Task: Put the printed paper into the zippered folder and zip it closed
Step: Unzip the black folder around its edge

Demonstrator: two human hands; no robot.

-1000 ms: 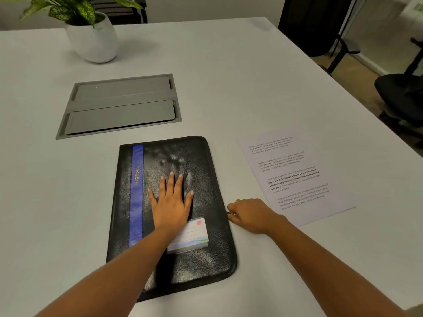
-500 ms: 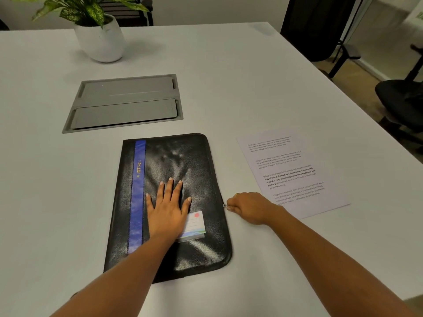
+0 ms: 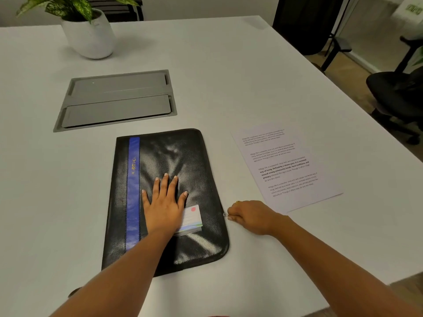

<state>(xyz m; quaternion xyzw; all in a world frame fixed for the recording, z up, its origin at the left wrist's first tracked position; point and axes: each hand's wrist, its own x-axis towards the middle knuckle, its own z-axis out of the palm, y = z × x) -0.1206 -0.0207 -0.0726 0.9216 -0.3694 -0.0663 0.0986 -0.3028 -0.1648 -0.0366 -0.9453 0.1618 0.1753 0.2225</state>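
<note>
A black zippered folder point(image 3: 183, 156) with a blue stripe lies flat on the white table, a small card label near its lower right. My left hand point(image 3: 163, 202) presses flat on its cover with fingers spread. My right hand point(image 3: 248, 216) pinches the small metal zipper pull point(image 3: 225, 215) at the folder's right edge. The printed paper point(image 3: 283, 165) lies on the table just right of the folder, its near corner beside my right hand.
A grey recessed cable hatch point(image 3: 116, 99) sits in the table point(image 3: 229, 76) behind the folder. A white pot with a green plant point(image 3: 89, 33) stands at the back left. Dark office chairs point(image 3: 396, 92) stand beyond the table's right edge.
My right hand has stayed on the zipper pull on the folder's right edge and has barely moved along it. The left hand stays pressed on the cover. The view has shifted a little.
</note>
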